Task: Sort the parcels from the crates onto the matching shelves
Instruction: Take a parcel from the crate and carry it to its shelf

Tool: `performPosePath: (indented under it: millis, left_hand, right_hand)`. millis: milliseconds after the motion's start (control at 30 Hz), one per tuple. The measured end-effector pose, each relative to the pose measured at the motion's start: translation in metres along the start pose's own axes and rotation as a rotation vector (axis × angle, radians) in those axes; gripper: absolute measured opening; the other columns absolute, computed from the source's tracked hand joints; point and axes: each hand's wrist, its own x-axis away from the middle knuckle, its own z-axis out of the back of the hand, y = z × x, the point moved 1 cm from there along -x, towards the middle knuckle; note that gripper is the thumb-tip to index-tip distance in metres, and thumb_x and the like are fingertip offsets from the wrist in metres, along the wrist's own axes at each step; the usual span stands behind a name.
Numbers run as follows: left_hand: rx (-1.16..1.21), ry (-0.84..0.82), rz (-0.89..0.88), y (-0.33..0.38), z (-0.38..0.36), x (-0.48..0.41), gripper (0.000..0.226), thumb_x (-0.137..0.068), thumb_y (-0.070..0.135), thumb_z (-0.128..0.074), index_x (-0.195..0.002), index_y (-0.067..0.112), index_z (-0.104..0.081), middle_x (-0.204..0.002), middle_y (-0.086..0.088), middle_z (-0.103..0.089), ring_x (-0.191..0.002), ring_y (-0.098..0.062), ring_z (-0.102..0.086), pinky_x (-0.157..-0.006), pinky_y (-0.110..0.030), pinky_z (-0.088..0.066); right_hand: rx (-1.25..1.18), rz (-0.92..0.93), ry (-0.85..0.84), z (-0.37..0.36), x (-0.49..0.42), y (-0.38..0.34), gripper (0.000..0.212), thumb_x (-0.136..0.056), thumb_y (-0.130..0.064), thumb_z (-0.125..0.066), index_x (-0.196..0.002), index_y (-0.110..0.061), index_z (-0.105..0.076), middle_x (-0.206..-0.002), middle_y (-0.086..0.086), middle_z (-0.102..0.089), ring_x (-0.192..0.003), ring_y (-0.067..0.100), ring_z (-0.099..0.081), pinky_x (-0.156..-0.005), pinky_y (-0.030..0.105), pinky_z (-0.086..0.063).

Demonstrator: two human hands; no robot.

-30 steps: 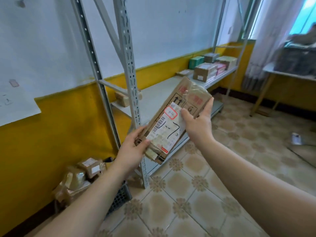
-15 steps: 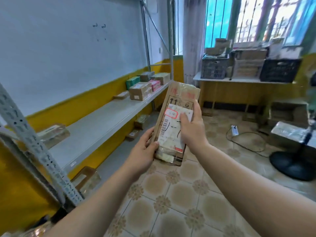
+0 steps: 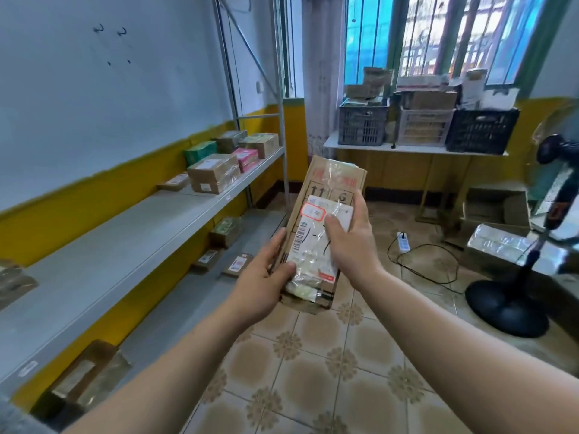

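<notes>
I hold a flat, taped cardboard parcel [image 3: 326, 195] upright in front of me with both hands; its white label carries a red-circled mark. My left hand [image 3: 261, 277] grips its lower left edge, thumb across the front. My right hand [image 3: 351, 242] holds the right side, thumb on the label. The grey metal shelf [image 3: 131, 236] runs along the left wall with several parcels [image 3: 213, 175] at its far end. Three crates [image 3: 362, 123] full of parcels stand on a white table [image 3: 413, 149] under the window.
More parcels [image 3: 224, 231] lie on the lower shelf board and near the floor at left. A fan on a black round base [image 3: 506, 308] stands at right, beside open cardboard boxes [image 3: 495, 211] and a power strip with cable [image 3: 404, 244]. Tiled floor lies ahead.
My view has swung right from the shelf's near post toward the window and the crates. The parcel has turned from tilted to nearly upright; both hands keep their hold.
</notes>
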Motion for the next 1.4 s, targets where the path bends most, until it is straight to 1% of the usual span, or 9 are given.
performPosePath:
  millis: [133, 300, 400, 567, 800, 933, 1100, 1267, 1400]
  left_hand:
    - [0.014, -0.027, 0.014, -0.023, 0.004, -0.078, 0.06, -0.096, 0.025, -0.057, -0.118, 0.074, -0.031, -0.137, 0.01, -0.053, -0.114, -0.016, -0.061, -0.095, -0.042, -0.053]
    - [0.087, -0.07, 0.045, -0.029, 0.008, -0.18, 0.057, -0.099, 0.018, -0.053, -0.136, 0.055, -0.03, -0.103, 0.034, -0.051, -0.087, 0.01, -0.062, -0.066, -0.01, -0.052]
    - [0.093, -0.113, 0.025, -0.026, 0.003, -0.236, 0.058, -0.098, 0.016, -0.054, -0.138, 0.053, -0.032, -0.111, 0.028, -0.054, -0.098, -0.002, -0.065, -0.076, -0.019, -0.057]
    - [0.112, -0.174, 0.051, -0.029, -0.018, -0.313, 0.06, -0.098, 0.015, -0.054, -0.14, 0.052, -0.033, -0.119, 0.016, -0.058, -0.097, -0.01, -0.068, -0.067, -0.019, -0.056]
    - [0.059, -0.165, 0.044, -0.033, -0.06, -0.431, 0.056, -0.099, 0.017, -0.052, -0.145, 0.043, -0.034, -0.106, 0.03, -0.052, -0.089, 0.003, -0.065, -0.063, -0.01, -0.051]
    - [0.09, -0.135, 0.08, -0.033, -0.085, -0.502, 0.056, -0.099, 0.017, -0.052, -0.144, 0.045, -0.033, -0.125, 0.013, -0.057, -0.101, -0.009, -0.066, -0.075, -0.02, -0.057]
    - [0.105, -0.06, 0.136, -0.039, -0.08, -0.576, 0.052, -0.1, 0.019, -0.05, -0.138, 0.05, -0.034, -0.113, 0.021, -0.052, -0.102, -0.009, -0.061, -0.064, -0.013, -0.053]
    - [0.08, 0.032, 0.198, -0.079, -0.039, -0.642, 0.048, -0.1, 0.021, -0.05, -0.124, 0.062, -0.036, -0.131, 0.012, -0.051, -0.114, -0.016, -0.059, -0.091, -0.036, -0.055]
    - [0.06, 0.107, 0.268, -0.12, 0.007, -0.696, 0.051, -0.1, 0.024, -0.051, -0.107, 0.073, -0.042, -0.133, 0.011, -0.051, -0.113, -0.018, -0.06, -0.095, -0.045, -0.053]
  right_hand:
    - [0.044, -0.018, -0.002, -0.022, -0.07, 0.024, 0.07, -0.099, -0.036, -0.055, -0.154, -0.046, -0.014, -0.145, -0.003, -0.043, -0.118, 0.018, -0.054, -0.089, 0.035, -0.048]
    - [0.069, -0.049, 0.046, -0.038, -0.165, 0.036, 0.069, -0.099, -0.036, -0.054, -0.154, -0.048, -0.013, -0.144, -0.005, -0.043, -0.115, 0.018, -0.053, -0.088, 0.034, -0.046]
    - [0.078, -0.044, 0.096, -0.037, -0.215, 0.043, 0.069, -0.098, -0.037, -0.055, -0.153, -0.048, -0.014, -0.142, -0.003, -0.045, -0.112, 0.016, -0.054, -0.089, 0.035, -0.048]
    - [0.061, -0.068, 0.132, -0.028, -0.284, 0.065, 0.07, -0.096, -0.038, -0.057, -0.151, -0.051, -0.015, -0.138, 0.0, -0.048, -0.109, 0.017, -0.061, -0.089, 0.041, -0.057]
    - [0.027, -0.073, 0.093, -0.008, -0.407, 0.107, 0.072, -0.097, -0.035, -0.058, -0.153, -0.047, -0.015, -0.139, -0.001, -0.048, -0.106, 0.013, -0.063, -0.071, 0.025, -0.055]
    - [0.014, -0.065, 0.041, -0.001, -0.486, 0.119, 0.071, -0.099, -0.03, -0.059, -0.154, -0.043, -0.016, -0.136, 0.0, -0.05, -0.1, 0.009, -0.064, -0.061, 0.018, -0.054]
    - [0.008, -0.083, -0.099, -0.025, -0.573, 0.127, 0.069, -0.098, -0.03, -0.061, -0.15, -0.047, -0.02, -0.134, 0.001, -0.052, -0.097, 0.014, -0.07, -0.07, 0.034, -0.063]
    - [0.049, -0.09, -0.215, -0.092, -0.644, 0.147, 0.068, -0.098, -0.027, -0.061, -0.151, -0.043, -0.022, -0.128, -0.002, -0.051, -0.089, 0.009, -0.069, -0.06, 0.024, -0.059]
    - [0.096, -0.128, -0.303, -0.158, -0.702, 0.175, 0.071, -0.096, -0.033, -0.063, -0.152, -0.044, -0.02, -0.134, 0.002, -0.049, -0.094, 0.011, -0.069, -0.065, 0.027, -0.06]
